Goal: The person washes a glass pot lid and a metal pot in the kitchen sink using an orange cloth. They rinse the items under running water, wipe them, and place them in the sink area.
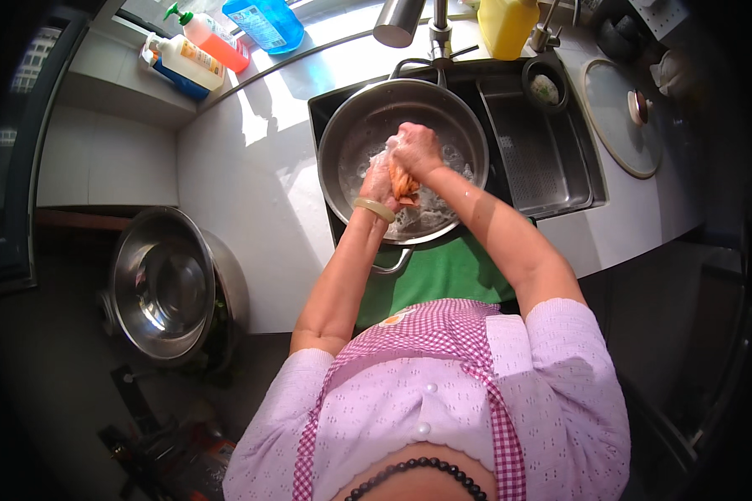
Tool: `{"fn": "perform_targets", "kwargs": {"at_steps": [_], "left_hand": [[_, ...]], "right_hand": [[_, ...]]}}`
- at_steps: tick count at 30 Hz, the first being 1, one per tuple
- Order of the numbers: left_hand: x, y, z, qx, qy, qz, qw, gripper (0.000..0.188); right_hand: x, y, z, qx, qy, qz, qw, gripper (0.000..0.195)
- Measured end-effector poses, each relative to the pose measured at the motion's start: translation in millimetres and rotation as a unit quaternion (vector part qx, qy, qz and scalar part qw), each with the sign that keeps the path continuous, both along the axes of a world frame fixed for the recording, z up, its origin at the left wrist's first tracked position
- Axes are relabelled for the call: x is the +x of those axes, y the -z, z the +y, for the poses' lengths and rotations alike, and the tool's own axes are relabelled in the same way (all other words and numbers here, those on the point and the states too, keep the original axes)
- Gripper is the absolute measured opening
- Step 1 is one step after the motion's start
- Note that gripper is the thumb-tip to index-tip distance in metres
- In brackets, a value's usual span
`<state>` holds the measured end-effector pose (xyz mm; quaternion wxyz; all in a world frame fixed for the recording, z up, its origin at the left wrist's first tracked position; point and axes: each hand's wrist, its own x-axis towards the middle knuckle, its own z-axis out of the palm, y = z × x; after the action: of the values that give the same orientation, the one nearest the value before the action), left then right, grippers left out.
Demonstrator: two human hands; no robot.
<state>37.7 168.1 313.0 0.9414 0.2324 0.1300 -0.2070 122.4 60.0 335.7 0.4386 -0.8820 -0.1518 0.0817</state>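
Observation:
A large steel pot (355, 125) with looped metal handles sits in the sink, with foamy water in its bottom. Over it, my left hand (379, 181) and my right hand (417, 150) are pressed together around a wet orange cloth or scrubbing pad (403, 181); its exact kind cannot be told. White suds cling to my fingers. My right hand is on the upper side of the bundle, and my left hand grips it from the left. The fingers hide much of it. A pale bangle (375, 208) circles my left wrist.
Beyond the pot stands a faucet (440, 41). A perforated steel basin (536, 166) lies to the right, beside a glass lid (614, 119). Soap bottles (216, 41) and a yellow jug (507, 28) line the back. Steel bowls (163, 282) are at lower left.

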Motion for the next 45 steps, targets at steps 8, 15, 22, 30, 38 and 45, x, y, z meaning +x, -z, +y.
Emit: {"fn": "perform_targets", "kwargs": {"at_steps": [8,15,22,30,38,45], "left_hand": [[5,-46,7,0.224,-0.215,0.262,0.914,0.080],[3,2,53,-0.082,-0.132,-0.003,0.988,0.036],[-3,-22,-32,0.020,-0.168,0.085,0.982,0.028],[-8,-39,31,0.082,-0.269,0.149,0.948,0.068],[-15,-3,41,0.028,-0.257,0.061,0.964,0.056],[-25,40,6,0.039,-0.216,0.023,0.975,0.040]], "right_hand": [[17,54,-3,-0.071,0.030,-0.111,0.991,0.027],[-76,-39,26,0.229,-0.158,-0.035,0.960,0.024],[-13,-19,24,0.015,0.002,-0.034,0.999,0.020],[29,28,-24,-0.213,-0.133,-0.129,0.959,0.053],[-29,18,42,0.321,-0.213,0.200,0.901,0.029],[-54,-25,30,0.074,-0.137,-0.077,0.985,0.028]]}}
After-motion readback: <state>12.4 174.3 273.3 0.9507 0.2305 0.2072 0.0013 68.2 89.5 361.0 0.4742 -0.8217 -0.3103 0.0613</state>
